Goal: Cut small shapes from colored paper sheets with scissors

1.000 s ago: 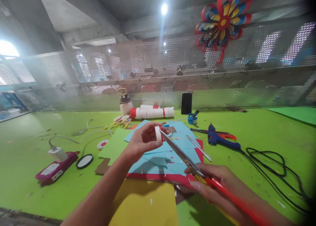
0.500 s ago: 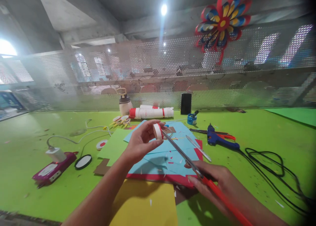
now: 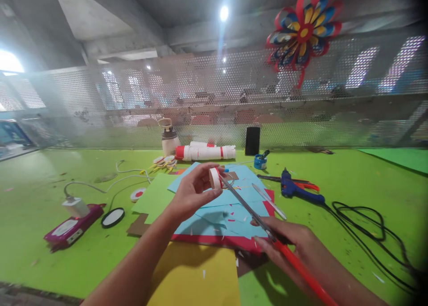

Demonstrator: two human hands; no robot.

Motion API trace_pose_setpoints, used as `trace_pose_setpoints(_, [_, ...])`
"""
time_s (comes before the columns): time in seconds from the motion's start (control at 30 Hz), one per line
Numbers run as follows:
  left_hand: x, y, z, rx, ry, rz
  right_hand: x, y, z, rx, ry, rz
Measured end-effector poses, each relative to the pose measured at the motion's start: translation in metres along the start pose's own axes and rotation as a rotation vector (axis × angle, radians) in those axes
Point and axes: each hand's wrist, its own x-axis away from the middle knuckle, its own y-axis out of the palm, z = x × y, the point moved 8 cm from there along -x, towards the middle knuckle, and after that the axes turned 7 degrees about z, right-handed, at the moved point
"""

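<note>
Over the blue paper, my left hand pinches a short paper ring, white outside with a red edge, between thumb and fingers. My right hand is closed around a pair of scissors with red handles. Their long metal blades point up and to the left, and the tips meet the ring's red edge. Whether the blades are a little apart at the tip cannot be made out. Under both hands lie stacked blue sheets with small red and white scraps on them.
A blue glue gun with a black cord lies to the right, near a silver pen-like tool. At left are a purple power strip and a round black-rimmed disc. White rolls, a sprayer and a blue jar stand behind.
The whole view has shifted very slightly. Both hands keep their grips, and the scissor tips stay at the ring's red edge.
</note>
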Motion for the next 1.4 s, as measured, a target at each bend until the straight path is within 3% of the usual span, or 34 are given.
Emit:
trace_pose_setpoints(0.23, [0.002,0.000,-0.001,0.001,-0.003,-0.029,-0.001,-0.002,-0.005,0.037,-0.054,0.043])
trace_pose_setpoints(0.43, [0.001,-0.003,-0.003,-0.052,-0.004,0.015,0.000,-0.004,-0.003,0.058,-0.056,0.067])
trace_pose_setpoints(0.73, [0.003,-0.005,0.003,-0.340,0.055,0.100,-0.002,-0.008,-0.003,0.107,-0.016,0.085])
trace_pose_setpoints(0.93, [0.003,-0.006,0.008,-0.483,0.106,0.135,0.000,-0.010,0.000,0.277,-0.013,0.116])
trace_pose_setpoints(1.13, [0.003,-0.009,0.018,-0.749,0.256,0.130,-0.001,-0.011,0.006,0.300,-0.027,0.113])
trace_pose_setpoints(1.27, [0.003,-0.007,0.016,-0.605,0.197,0.086,-0.004,-0.005,0.006,0.143,-0.060,0.022])
trace_pose_setpoints(1.4, [0.003,-0.005,0.013,-0.489,0.158,0.089,-0.005,-0.006,0.002,0.130,-0.059,0.049])
